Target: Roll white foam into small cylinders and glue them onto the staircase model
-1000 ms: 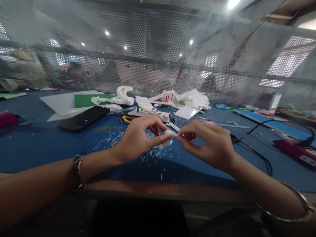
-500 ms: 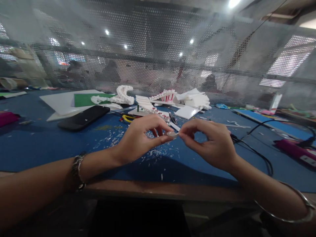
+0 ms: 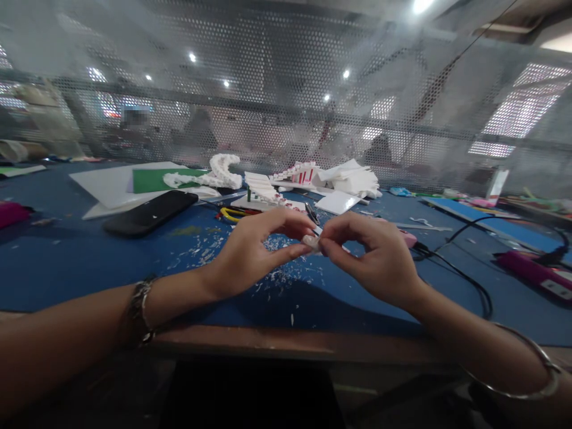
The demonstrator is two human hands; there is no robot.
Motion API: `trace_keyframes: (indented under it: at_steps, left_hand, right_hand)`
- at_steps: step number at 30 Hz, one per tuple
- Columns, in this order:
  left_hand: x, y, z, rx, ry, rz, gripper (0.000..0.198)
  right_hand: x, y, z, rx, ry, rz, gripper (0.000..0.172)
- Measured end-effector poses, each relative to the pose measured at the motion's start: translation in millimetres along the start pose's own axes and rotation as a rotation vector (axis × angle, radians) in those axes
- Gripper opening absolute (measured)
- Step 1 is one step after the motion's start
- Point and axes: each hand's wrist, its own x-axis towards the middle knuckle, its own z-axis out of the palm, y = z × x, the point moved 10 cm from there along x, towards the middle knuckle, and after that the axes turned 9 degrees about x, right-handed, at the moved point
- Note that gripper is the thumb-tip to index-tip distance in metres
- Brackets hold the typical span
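Note:
Between my two hands is a small whitish piece (image 3: 311, 242), too small for its kind to show. My left hand (image 3: 263, 241) pinches it from the left with thumb and fingertips. From the other side, my right hand (image 3: 370, 250) has its thumb and forefinger closed on the piece's right end. Both hands hover over the blue table mat (image 3: 214, 304), near its front edge. White shavings (image 3: 286, 277) lie scattered on the mat beneath them. Just behind my fingers are a small white model staircase (image 3: 263, 189) and a white card (image 3: 338, 202).
A black phone (image 3: 152, 213) lies left, near a green sheet (image 3: 165, 180) on white sheets. Yellow-handled scissors (image 3: 230, 214) rest behind my left hand. On the right are black cables (image 3: 465, 274) and a purple power strip (image 3: 536, 274). A perforated metal screen (image 3: 286, 89) stands behind.
My right hand has moved slightly left, so its fingertips now meet those of my left hand at the piece. A pink object behind my right hand has come into view.

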Motion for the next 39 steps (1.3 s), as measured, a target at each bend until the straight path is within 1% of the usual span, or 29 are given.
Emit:
trace_keyframes:
  at_steps: [2, 4, 7, 10, 13, 19, 22, 24, 27, 29, 31, 34, 39]
  left_hand:
    - [-0.9, -5.0, -0.9, -0.056, 0.02, -0.037, 0.021]
    - [-1.5, -6.8, -0.2, -0.069, 0.014, -0.048, 0.016]
    - [-1.4, -5.0, 1.2, -0.075, -0.016, -0.026, 0.006]
    - [-0.8, -4.1, 1.2, -0.116, -0.035, -0.017, 0.007]
    - [-0.2, -3.6, 1.4, -0.143, -0.047, -0.013, 0.008]
    - [2.1, -4.3, 1.9, -0.102, -0.068, -0.005, 0.007]
    - [3.5, -0.4, 0.8, -0.05, -0.083, 0.04, 0.007]
    - [3.3, 5.0, 1.6, -0.022, -0.104, 0.084, 0.009]
    - [-0.1, 16.4, 9.4, -0.018, -0.181, 0.172, 0.011]
    - [-2.2, 20.6, 13.7, -0.011, -0.218, 0.201, 0.011]
    - [-1.7, 19.6, 12.4, 0.014, -0.201, 0.189, 0.01]
    - [0.6, 15.5, 3.0, 0.075, -0.118, 0.162, 0.008]
    - [-0.4, 17.6, -6.9, 0.199, -0.028, 0.203, 0.01]
  right_hand:
    - [-0.2, 2.8, 1.3, 0.046, -0.003, 0.031, 0.006]
    - [-0.5, 6.4, 2.4, 0.104, -0.006, 0.065, 0.007]
    - [-1.2, 10.7, 3.3, 0.193, -0.008, 0.1, 0.006]
    - [-2.3, 13.7, 3.3, 0.258, -0.01, 0.123, 0.005]
    - [-4.1, 16.9, 3.1, 0.289, -0.007, 0.161, 0.007]
    - [-5.9, 21.3, 3.4, 0.308, 0.011, 0.227, 0.011]
    - [-5.5, 22.9, 4.8, 0.304, 0.002, 0.238, 0.013]
    - [-5.4, 25.8, 2.1, 0.306, 0.029, 0.249, 0.018]
    - [-5.5, 30.4, -3.0, 0.291, 0.069, 0.258, 0.026]
    - [-4.7, 30.8, -2.8, 0.246, 0.049, 0.246, 0.024]
    - [-3.6, 31.4, -3.7, 0.189, 0.039, 0.238, 0.02]
    - [-2.7, 36.3, -9.9, 0.148, 0.081, 0.263, 0.016]
    - [-2.9, 44.3, -17.4, 0.197, 0.151, 0.292, 0.015]
